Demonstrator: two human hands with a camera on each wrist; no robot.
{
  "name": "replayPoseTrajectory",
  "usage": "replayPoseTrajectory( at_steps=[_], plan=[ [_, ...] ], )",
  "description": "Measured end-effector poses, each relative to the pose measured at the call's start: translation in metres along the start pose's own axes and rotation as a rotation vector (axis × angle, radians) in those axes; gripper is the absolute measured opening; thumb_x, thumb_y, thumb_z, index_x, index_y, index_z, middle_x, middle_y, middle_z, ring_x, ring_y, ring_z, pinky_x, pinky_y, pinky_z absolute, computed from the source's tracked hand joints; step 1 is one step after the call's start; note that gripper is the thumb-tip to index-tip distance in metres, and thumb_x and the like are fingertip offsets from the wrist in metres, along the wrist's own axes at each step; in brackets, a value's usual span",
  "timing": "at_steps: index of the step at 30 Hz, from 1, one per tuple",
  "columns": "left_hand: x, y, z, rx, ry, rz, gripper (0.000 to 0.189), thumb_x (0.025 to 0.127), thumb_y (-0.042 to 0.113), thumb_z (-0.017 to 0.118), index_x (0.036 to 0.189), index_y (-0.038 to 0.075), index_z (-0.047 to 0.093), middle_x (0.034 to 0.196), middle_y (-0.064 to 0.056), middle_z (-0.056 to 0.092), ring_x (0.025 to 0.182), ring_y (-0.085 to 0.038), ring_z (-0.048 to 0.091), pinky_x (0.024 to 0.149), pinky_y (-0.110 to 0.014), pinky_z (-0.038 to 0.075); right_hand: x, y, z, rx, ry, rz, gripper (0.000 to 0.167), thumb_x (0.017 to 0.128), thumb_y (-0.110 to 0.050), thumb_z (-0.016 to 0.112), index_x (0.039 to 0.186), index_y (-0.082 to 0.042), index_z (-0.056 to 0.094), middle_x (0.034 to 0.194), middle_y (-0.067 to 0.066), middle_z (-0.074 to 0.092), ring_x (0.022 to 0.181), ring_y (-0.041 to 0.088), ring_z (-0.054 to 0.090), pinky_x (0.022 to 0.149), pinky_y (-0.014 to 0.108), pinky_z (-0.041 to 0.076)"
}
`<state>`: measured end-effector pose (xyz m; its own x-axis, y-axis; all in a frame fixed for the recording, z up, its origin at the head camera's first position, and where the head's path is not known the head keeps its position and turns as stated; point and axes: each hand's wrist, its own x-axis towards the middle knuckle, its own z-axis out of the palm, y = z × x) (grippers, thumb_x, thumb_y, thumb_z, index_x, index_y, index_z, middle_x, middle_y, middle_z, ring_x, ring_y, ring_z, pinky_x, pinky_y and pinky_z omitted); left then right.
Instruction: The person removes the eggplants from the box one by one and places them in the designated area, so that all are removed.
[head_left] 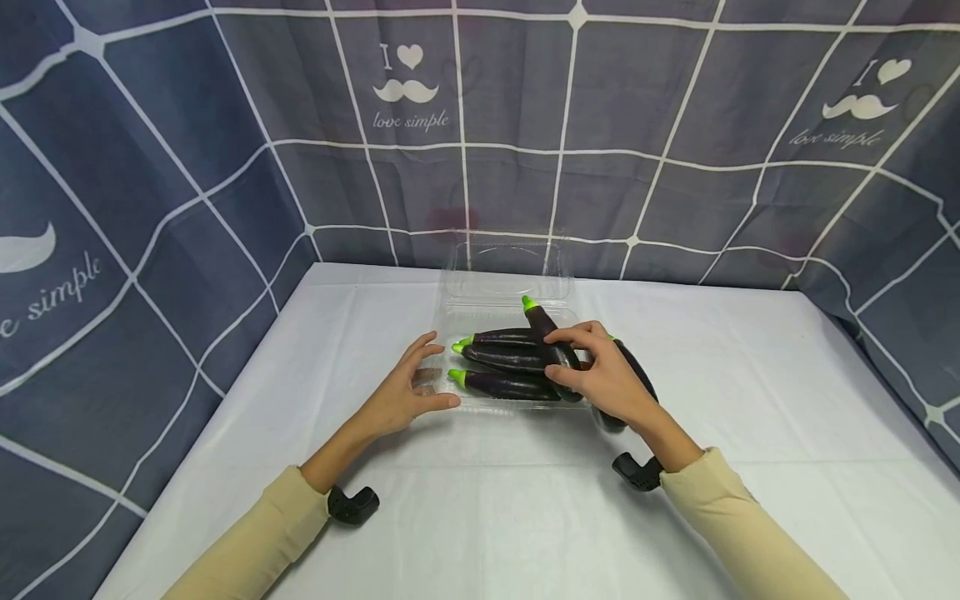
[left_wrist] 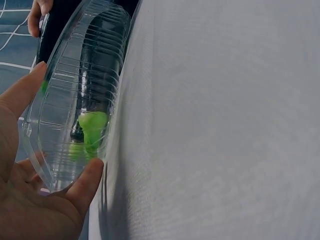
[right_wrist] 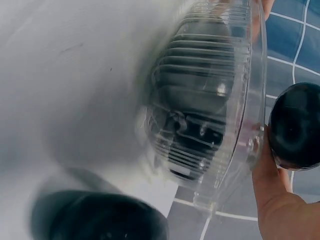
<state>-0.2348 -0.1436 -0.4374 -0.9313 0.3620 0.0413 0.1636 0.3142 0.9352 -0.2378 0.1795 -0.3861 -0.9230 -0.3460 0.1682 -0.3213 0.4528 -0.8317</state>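
Pinched between thumb and fingers of my right hand (head_left: 607,375) is a dark eggplant (head_left: 551,346), held slanting over a clear plastic clamshell container (head_left: 465,404), its green stem end pointing away. In the right wrist view its rounded end (right_wrist: 296,127) shows beside the container's rim. Three more eggplants (head_left: 510,386) lie sideways in the container, green stems to the left. My left hand (head_left: 401,396) spreads around the container's left end, thumb by the near wall. The left wrist view has the thumb (left_wrist: 87,185) against the ribbed plastic wall, fingers spread along the rim.
The container's clear lid (head_left: 510,271) stands folded back toward the grey checked curtain (head_left: 510,192). Right of the container, partly hidden by my right hand, are other eggplants (head_left: 636,367) on the white tablecloth (head_left: 465,517). Black wrist mounts (head_left: 352,506) sit at both sleeves.
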Motion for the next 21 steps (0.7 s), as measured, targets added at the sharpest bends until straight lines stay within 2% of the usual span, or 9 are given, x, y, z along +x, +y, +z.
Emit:
replayPoseTrajectory(
  at_steps=[3, 6, 10, 13, 17, 21],
  plan=[
    [0.000, 0.000, 0.000, 0.001, -0.003, 0.004, 0.088, 0.081, 0.024, 0.084, 0.150, 0.002, 0.033, 0.164, -0.001, 0.007, 0.136, -0.040, 0.037, 0.104, -0.051, 0.042, -0.002, 0.001, -0.003, 0.008, 0.011, -0.016, 0.038, 0.088, -0.025, 0.076, 0.124, -0.017, 0.066, 0.131, 0.002, 0.048, 0.111, 0.022, 0.046, 0.080, 0.041, 0.040],
    [-0.001, 0.000, 0.000, 0.000, -0.003, 0.002, 0.088, 0.082, 0.025, 0.084, 0.150, 0.002, 0.033, 0.164, -0.001, 0.008, 0.136, -0.040, 0.037, 0.104, -0.051, 0.042, -0.004, 0.003, -0.007, 0.031, 0.014, -0.038, 0.039, 0.087, -0.021, 0.077, 0.123, -0.013, 0.065, 0.135, 0.003, 0.049, 0.117, 0.024, 0.047, 0.090, 0.046, 0.041],
    [0.000, 0.000, 0.000, 0.002, -0.002, -0.003, 0.088, 0.082, 0.024, 0.084, 0.150, 0.003, 0.033, 0.164, 0.000, 0.008, 0.136, -0.039, 0.037, 0.104, -0.051, 0.042, -0.008, 0.007, -0.010, 0.070, 0.014, -0.044, 0.038, 0.089, -0.017, 0.075, 0.124, -0.008, 0.064, 0.136, 0.008, 0.049, 0.121, 0.029, 0.047, 0.100, 0.051, 0.038],
    [0.000, 0.000, 0.000, 0.002, -0.002, -0.005, 0.088, 0.082, 0.025, 0.084, 0.150, 0.003, 0.033, 0.164, 0.000, 0.007, 0.137, -0.040, 0.037, 0.104, -0.051, 0.042, -0.011, 0.008, -0.013, 0.091, 0.018, -0.037, 0.034, 0.092, -0.012, 0.069, 0.125, -0.007, 0.062, 0.135, 0.011, 0.049, 0.114, 0.032, 0.050, 0.093, 0.048, 0.042],
    [0.000, 0.000, 0.000, 0.000, -0.004, -0.001, 0.088, 0.082, 0.025, 0.084, 0.150, 0.002, 0.033, 0.164, -0.002, 0.007, 0.137, -0.041, 0.037, 0.104, -0.052, 0.041, -0.016, 0.008, -0.018, 0.108, 0.025, -0.012, 0.033, 0.092, -0.005, 0.064, 0.125, -0.007, 0.062, 0.132, 0.012, 0.050, 0.105, 0.032, 0.052, 0.079, 0.038, 0.048],
    [0.000, 0.000, 0.000, -0.005, -0.002, 0.001, 0.088, 0.082, 0.025, 0.084, 0.150, 0.002, 0.033, 0.164, -0.002, 0.008, 0.136, -0.040, 0.037, 0.104, -0.051, 0.042, -0.022, 0.007, -0.022, 0.107, 0.032, 0.015, 0.032, 0.091, -0.007, 0.067, 0.123, -0.008, 0.063, 0.133, 0.010, 0.049, 0.113, 0.032, 0.051, 0.082, 0.036, 0.047]
  ],
)
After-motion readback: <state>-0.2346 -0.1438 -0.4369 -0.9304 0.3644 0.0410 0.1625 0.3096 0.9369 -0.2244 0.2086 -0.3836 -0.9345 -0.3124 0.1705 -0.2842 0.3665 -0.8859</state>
